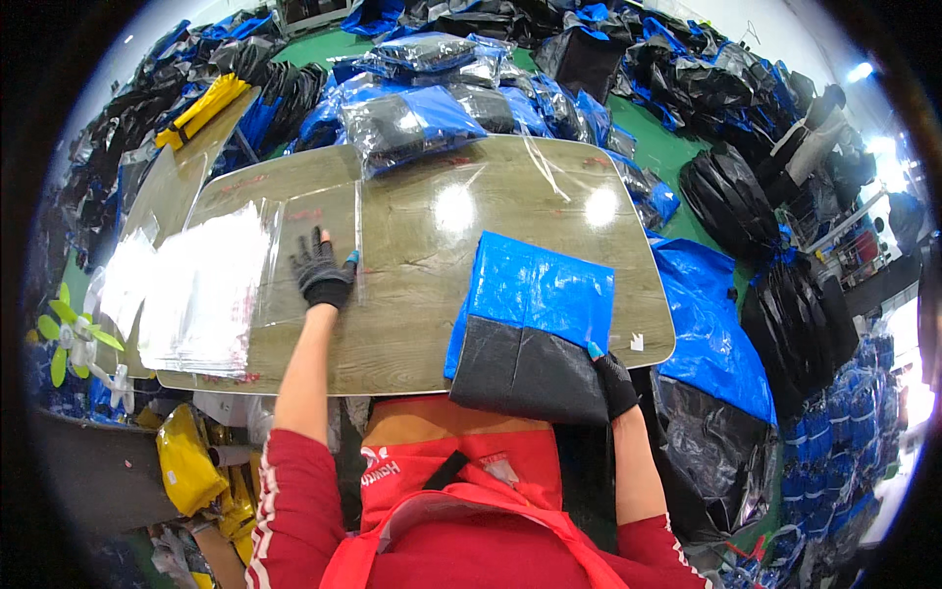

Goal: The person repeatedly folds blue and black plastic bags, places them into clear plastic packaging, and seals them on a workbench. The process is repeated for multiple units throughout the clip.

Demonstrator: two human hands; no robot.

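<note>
My left hand (322, 273), in a dark glove with some fingertips bare, lies with fingers spread on a clear plastic bag (306, 218) flat on the wood-patterned table (412, 324). Just left of it is a stack of shiny clear plastic bags (201, 294). My right hand (613, 381), gloved too, grips the lower right corner of a folded blue-and-black tarpaulin (535, 324). The blue half rests on the table, while the black half hangs a little over the near edge. Part of the right hand's fingers is hidden by the tarpaulin.
Packed blue-and-black bundles (417, 118) are heaped at the table's far edge. Another blue-and-black tarpaulin (711, 334) drapes down at the right, near black bundles (795, 324). A green-bladed fan (71, 334) stands at the left. Yellow folded material (188, 461) lies below the table.
</note>
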